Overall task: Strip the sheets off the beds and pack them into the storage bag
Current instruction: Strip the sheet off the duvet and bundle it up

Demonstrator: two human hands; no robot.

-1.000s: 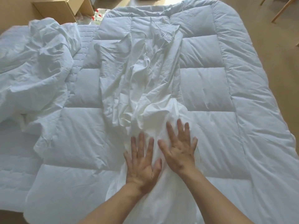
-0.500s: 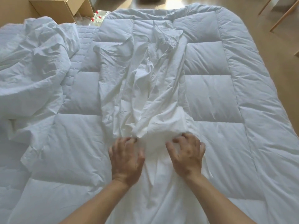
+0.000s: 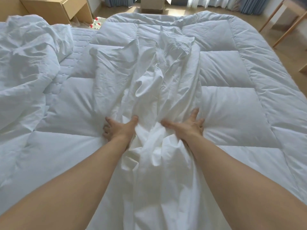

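Observation:
A white crumpled sheet (image 3: 149, 90) lies bunched in a long strip down the middle of a quilted white duvet (image 3: 232, 100) that covers the bed. My left hand (image 3: 118, 128) sits at the strip's left edge, its fingers curled into the fabric and its thumb pressing the folds. At the right edge, my right hand (image 3: 187, 126) has spread fingers resting on the sheet and its thumb pointing inward. A raised bunch of sheet stands between the two hands. No storage bag is in view.
A second heap of rumpled white bedding (image 3: 25, 63) lies on the left. A wooden nightstand (image 3: 54, 9) and red-capped bottles (image 3: 95, 24) stand beyond it. A cardboard box (image 3: 152, 4) sits on the floor past the bed. Wooden furniture legs (image 3: 282, 24) stand at the right.
Both hands went from flat on the sheet, side by side, to clawing it, and now sit apart at either side of the bunch. The view has tilted up.

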